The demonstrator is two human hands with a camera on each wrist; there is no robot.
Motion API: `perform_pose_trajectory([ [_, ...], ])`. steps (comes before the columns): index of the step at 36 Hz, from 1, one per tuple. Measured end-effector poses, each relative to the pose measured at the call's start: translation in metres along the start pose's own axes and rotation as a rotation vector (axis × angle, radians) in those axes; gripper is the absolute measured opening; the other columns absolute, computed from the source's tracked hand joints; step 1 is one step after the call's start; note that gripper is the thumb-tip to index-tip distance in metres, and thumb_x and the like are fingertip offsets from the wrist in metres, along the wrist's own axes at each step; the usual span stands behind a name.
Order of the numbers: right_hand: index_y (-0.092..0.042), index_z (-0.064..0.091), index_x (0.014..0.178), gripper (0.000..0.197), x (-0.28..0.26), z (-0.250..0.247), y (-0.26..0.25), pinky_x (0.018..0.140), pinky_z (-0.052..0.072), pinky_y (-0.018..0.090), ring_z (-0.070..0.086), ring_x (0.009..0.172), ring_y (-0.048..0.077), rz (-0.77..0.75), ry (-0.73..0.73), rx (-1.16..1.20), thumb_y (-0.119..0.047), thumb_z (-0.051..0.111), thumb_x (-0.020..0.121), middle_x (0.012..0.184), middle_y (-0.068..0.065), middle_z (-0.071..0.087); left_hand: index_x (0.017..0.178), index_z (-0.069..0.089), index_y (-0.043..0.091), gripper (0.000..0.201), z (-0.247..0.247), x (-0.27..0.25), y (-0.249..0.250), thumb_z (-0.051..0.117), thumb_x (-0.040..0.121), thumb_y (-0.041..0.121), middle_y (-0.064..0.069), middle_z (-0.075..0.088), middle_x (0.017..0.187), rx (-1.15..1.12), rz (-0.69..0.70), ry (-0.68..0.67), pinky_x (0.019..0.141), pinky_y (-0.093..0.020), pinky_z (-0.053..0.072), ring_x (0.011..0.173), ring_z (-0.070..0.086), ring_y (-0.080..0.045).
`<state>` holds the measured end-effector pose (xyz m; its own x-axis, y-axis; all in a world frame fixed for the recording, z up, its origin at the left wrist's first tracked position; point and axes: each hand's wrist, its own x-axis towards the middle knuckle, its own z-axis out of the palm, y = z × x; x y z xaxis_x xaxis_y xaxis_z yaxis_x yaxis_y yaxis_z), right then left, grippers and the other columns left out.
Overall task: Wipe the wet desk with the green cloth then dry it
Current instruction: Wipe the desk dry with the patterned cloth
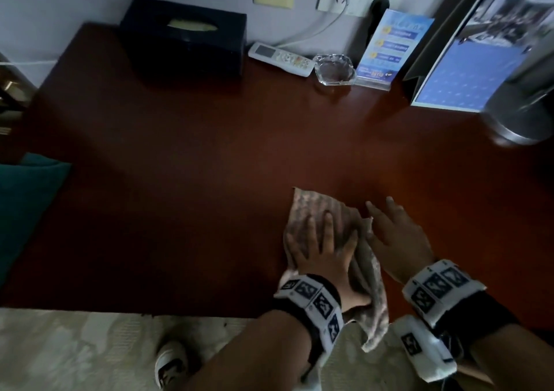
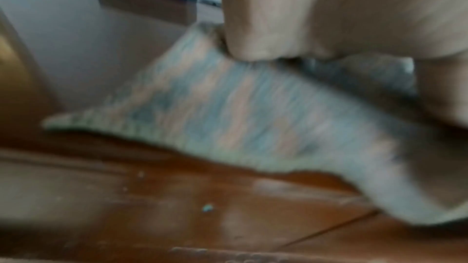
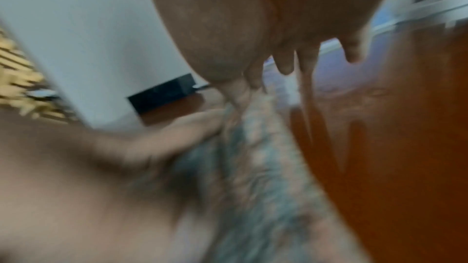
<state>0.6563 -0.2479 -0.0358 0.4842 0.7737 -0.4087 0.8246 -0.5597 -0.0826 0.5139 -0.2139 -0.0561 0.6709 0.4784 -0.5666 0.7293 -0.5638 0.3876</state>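
Observation:
A patterned grey-green and pink cloth lies on the red-brown desk near its front edge, one end hanging over that edge. My left hand presses flat on the cloth with straight, spread fingers. Just right of it, my right hand lies flat on the bare desk, its thumb at the cloth's edge. The blurred left wrist view shows my fingers on the cloth above streaked wood. In the right wrist view the thumb and forefinger of my right hand touch the cloth.
Along the back wall stand a black tissue box, a white remote, a glass ashtray, a blue card stand and a calendar. A metal cylinder is at far right. Teal fabric lies at the left edge.

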Motion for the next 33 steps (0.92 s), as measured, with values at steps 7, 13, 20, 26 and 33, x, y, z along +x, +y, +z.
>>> perform_pose_trajectory([
  [7, -0.019, 0.041, 0.141, 0.054, -0.027, 0.022, -0.045, 0.113, 0.024, 0.053, 0.019, 0.142, 0.028, -0.334, 0.19, 0.169, -0.019, 0.04, 0.087, 0.151, 0.011, 0.032, 0.101, 0.062, 0.019, 0.03, -0.067, -0.003, -0.057, 0.036, 0.098, 0.033, -0.002, 0.065, 0.102, -0.058, 0.083, 0.386, 0.081, -0.039, 0.049, 0.095, 0.063, -0.026],
  [13, -0.05, 0.007, 0.146, 0.068, -0.03, 0.066, -0.07, 0.107, -0.008, 0.063, -0.012, 0.143, 0.028, -0.299, -0.038, -0.068, -0.067, 0.028, 0.084, 0.16, 0.005, -0.004, 0.143, 0.035, 0.031, 0.045, -0.108, 0.029, -0.107, 0.017, 0.102, 0.038, 0.001, 0.03, 0.152, 0.129, -0.093, 0.337, 0.114, -0.049, 0.016, 0.14, 0.026, -0.022],
  [20, -0.058, 0.0, 0.143, 0.064, -0.05, 0.073, -0.056, 0.098, 0.01, 0.077, 0.001, 0.145, 0.033, -0.265, -0.093, -0.124, -0.079, 0.017, 0.085, 0.16, -0.001, -0.003, 0.147, 0.002, 0.047, 0.048, -0.106, 0.061, -0.111, 0.016, 0.101, 0.044, 0.0, -0.013, 0.159, 0.119, -0.17, 0.239, 0.112, -0.059, -0.007, 0.145, -0.014, -0.024],
  [26, -0.07, -0.028, 0.124, 0.073, -0.048, 0.071, 0.01, 0.102, -0.021, 0.063, -0.037, 0.136, 0.019, -0.069, -0.09, -0.01, -0.091, -0.01, 0.056, 0.14, -0.021, -0.047, 0.142, -0.018, 0.05, 0.057, -0.092, 0.078, -0.099, 0.014, 0.095, 0.061, 0.001, -0.037, 0.15, 0.151, -0.243, 0.096, 0.109, -0.062, -0.012, 0.139, -0.03, -0.027],
  [33, -0.063, -0.034, 0.125, 0.076, -0.036, 0.052, 0.037, 0.107, -0.014, 0.066, -0.038, 0.135, 0.02, 0.072, -0.133, 0.01, -0.088, 0.0, 0.062, 0.138, -0.015, -0.052, 0.139, -0.025, 0.049, 0.057, -0.092, 0.079, -0.097, 0.009, 0.095, 0.061, 0.0, -0.045, 0.145, 0.166, -0.272, 0.038, 0.108, -0.062, -0.015, 0.136, -0.036, -0.028],
])
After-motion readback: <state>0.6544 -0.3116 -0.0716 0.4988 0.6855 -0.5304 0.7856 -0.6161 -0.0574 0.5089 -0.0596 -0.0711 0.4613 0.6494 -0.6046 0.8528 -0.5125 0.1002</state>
